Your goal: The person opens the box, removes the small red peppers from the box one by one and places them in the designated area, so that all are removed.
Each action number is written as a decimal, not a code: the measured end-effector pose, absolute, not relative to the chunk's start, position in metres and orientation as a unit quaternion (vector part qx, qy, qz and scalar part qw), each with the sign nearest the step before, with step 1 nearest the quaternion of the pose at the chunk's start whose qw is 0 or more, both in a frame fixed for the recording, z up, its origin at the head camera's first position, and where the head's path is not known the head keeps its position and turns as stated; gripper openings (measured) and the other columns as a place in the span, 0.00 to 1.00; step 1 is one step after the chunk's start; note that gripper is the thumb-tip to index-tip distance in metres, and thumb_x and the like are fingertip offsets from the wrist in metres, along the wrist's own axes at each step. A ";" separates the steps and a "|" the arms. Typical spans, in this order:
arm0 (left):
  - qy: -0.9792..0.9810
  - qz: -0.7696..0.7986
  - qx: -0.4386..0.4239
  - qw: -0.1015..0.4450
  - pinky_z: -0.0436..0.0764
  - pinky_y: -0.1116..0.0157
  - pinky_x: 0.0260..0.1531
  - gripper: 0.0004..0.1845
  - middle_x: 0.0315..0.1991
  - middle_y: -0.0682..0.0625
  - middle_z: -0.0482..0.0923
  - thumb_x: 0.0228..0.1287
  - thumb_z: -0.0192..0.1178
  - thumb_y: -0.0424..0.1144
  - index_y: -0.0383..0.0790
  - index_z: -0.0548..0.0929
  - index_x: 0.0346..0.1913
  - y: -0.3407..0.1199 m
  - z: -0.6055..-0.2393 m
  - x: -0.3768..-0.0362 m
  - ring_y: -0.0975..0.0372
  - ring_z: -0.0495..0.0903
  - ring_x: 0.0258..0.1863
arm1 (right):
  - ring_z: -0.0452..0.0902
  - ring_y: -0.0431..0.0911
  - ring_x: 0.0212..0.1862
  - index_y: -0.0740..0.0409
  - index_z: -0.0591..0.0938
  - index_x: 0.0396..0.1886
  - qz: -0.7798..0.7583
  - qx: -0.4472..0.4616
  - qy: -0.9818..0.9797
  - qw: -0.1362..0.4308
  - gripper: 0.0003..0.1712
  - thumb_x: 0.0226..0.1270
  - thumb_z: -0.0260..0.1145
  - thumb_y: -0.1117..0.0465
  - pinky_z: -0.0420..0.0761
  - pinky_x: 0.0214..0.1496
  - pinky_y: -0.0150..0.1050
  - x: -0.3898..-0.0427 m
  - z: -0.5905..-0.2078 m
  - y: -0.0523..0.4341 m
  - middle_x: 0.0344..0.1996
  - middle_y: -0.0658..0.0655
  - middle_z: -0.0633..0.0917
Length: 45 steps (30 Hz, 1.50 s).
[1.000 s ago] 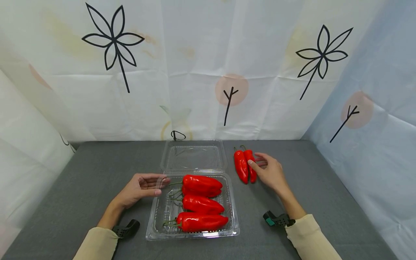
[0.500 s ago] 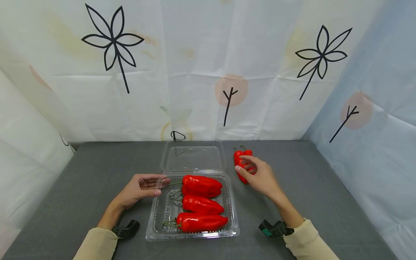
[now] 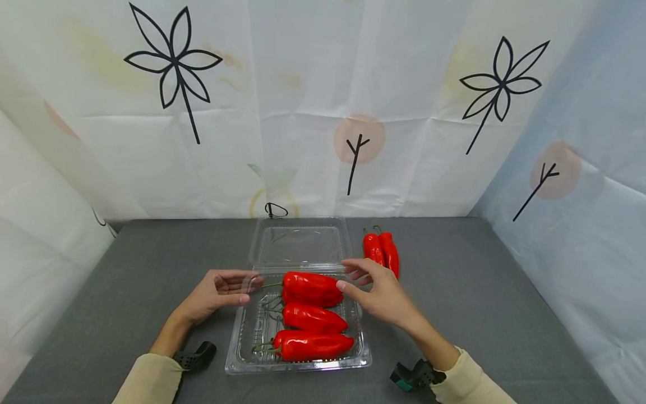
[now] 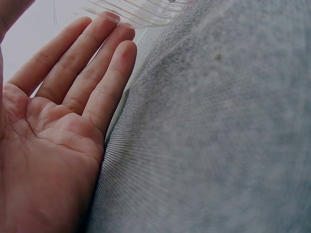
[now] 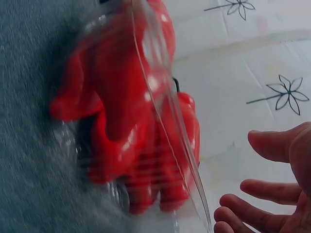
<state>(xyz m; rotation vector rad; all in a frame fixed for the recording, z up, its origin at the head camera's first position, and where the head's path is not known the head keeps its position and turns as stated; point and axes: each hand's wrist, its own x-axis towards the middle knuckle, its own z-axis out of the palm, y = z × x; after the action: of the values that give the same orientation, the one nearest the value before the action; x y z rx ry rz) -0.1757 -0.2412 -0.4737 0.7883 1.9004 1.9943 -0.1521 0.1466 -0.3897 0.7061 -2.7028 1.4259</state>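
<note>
Both hands are empty. Left hand [image 3: 214, 293] lies flat on its side, fingers straight, tips touching the left edge of the clear plastic box [image 3: 242, 342]. Right hand [image 3: 375, 292] hovers over the box's far right corner, fingers loose and spread. Three shiny red peppers [image 3: 313, 317] with thin green stems lie inside. Two more peppers [image 3: 382, 251] lie on the fuzzy grey table [image 3: 151, 264], just right of the open lid [image 3: 300, 242]. No writing shows.

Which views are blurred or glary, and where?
Head view: sharp, even soft light, wide-angle bowing at the edges, small glints on the clear plastic clamshell box. Right wrist view: motion-smeared red peppers behind the box wall, right hand soft. Left wrist view: left hand sharp on grey cloth, box corner washed out.
</note>
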 end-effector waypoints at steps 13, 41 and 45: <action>0.650 0.694 0.278 0.139 0.81 0.63 0.54 0.25 0.59 0.36 0.81 0.65 0.61 0.20 0.16 0.71 0.65 -0.241 -0.472 -0.175 0.56 0.82 0.59 | 0.80 0.50 0.46 0.60 0.81 0.61 0.457 0.313 -0.830 -0.062 0.26 0.66 0.73 0.54 0.84 0.50 0.47 -0.132 -0.401 0.122 0.48 0.55 0.84; 0.659 0.688 0.273 0.134 0.81 0.64 0.54 0.25 0.59 0.33 0.80 0.66 0.62 0.21 0.17 0.72 0.64 -0.240 -0.470 -0.173 0.55 0.82 0.58 | 0.77 0.34 0.47 0.50 0.83 0.60 0.394 0.424 -0.802 -0.150 0.24 0.68 0.71 0.47 0.80 0.49 0.31 -0.121 -0.410 0.110 0.48 0.44 0.85; 0.659 0.689 0.270 0.135 0.81 0.64 0.54 0.25 0.59 0.33 0.80 0.66 0.62 0.21 0.17 0.72 0.64 -0.240 -0.469 -0.173 0.56 0.82 0.58 | 0.77 0.34 0.49 0.49 0.83 0.60 0.383 0.431 -0.802 -0.156 0.24 0.68 0.70 0.47 0.80 0.50 0.31 -0.121 -0.410 0.111 0.50 0.44 0.85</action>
<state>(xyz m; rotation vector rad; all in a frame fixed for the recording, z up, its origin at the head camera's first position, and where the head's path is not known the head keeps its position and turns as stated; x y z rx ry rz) -0.1729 -0.2396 -0.4694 0.7814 1.9102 1.9956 -0.1206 0.1106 -0.4103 1.5076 -2.8059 1.3404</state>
